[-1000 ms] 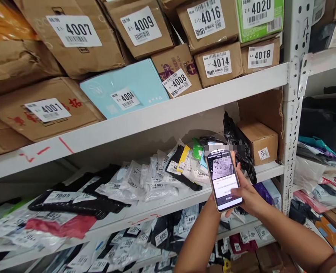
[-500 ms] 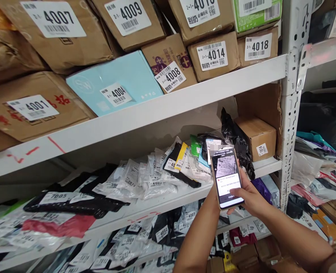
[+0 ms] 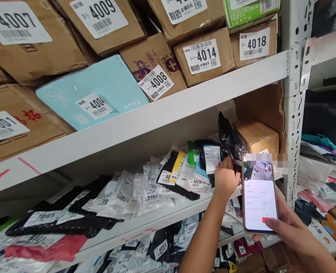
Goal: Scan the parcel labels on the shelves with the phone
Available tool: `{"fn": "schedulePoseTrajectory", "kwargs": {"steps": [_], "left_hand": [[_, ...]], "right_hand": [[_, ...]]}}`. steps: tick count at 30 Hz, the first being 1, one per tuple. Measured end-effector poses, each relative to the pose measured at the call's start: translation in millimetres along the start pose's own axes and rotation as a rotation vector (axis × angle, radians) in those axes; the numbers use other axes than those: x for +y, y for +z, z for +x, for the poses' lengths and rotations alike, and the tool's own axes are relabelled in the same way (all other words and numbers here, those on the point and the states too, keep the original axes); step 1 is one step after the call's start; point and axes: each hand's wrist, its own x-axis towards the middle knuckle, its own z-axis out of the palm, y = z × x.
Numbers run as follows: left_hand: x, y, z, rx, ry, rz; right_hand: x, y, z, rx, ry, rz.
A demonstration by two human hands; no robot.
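My right hand (image 3: 287,223) holds a smartphone (image 3: 260,204) upright, its thumb on a red button low on the lit screen. The screen shows a picture of a label above a white panel. My left hand (image 3: 227,177) is closed on the edge of a black plastic parcel (image 3: 199,152) with a white shipping label (image 3: 212,158), on the middle shelf. Some of its fingertips are hidden against the plastic. Beside that hand stands a crumpled black bag (image 3: 227,131).
A cardboard box (image 3: 255,136) sits behind the phone. Bagged parcels with number labels (image 3: 152,197) line the middle shelf (image 3: 111,237). Above, cartons and a light blue box (image 3: 99,89) rest on the upper shelf (image 3: 162,110). A perforated metal post (image 3: 294,113) stands at the right.
The phone has moved right and come nearer, away from the parcel label. My left hand now shows beside the phone, at the black parcel. The phone's screen content has changed. The view has shifted.
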Motion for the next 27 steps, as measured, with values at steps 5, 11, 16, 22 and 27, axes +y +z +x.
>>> {"fn": "schedulePoseTrajectory", "kwargs": {"steps": [5, 11, 16, 22, 27], "left_hand": [[-3, -6, -5, 0.002, 0.034, -0.004], [-5, -6, -3, 0.029, 0.038, -0.046], [-5, -11, -3, 0.046, -0.025, -0.153], [-22, -42, 1, 0.266, -0.102, -0.109], [-41, -89, 34, 0.098, -0.564, 0.215]], "right_hand": [[-5, -8, -12, 0.183, 0.028, 0.011], [-3, -16, -16, 0.206, -0.004, -0.015], [-6, -16, -16, 0.202, -0.007, -0.001], [-8, -18, -19, 0.163, 0.03, 0.026], [-8, -23, -23, 0.14, -0.018, 0.047]]}}
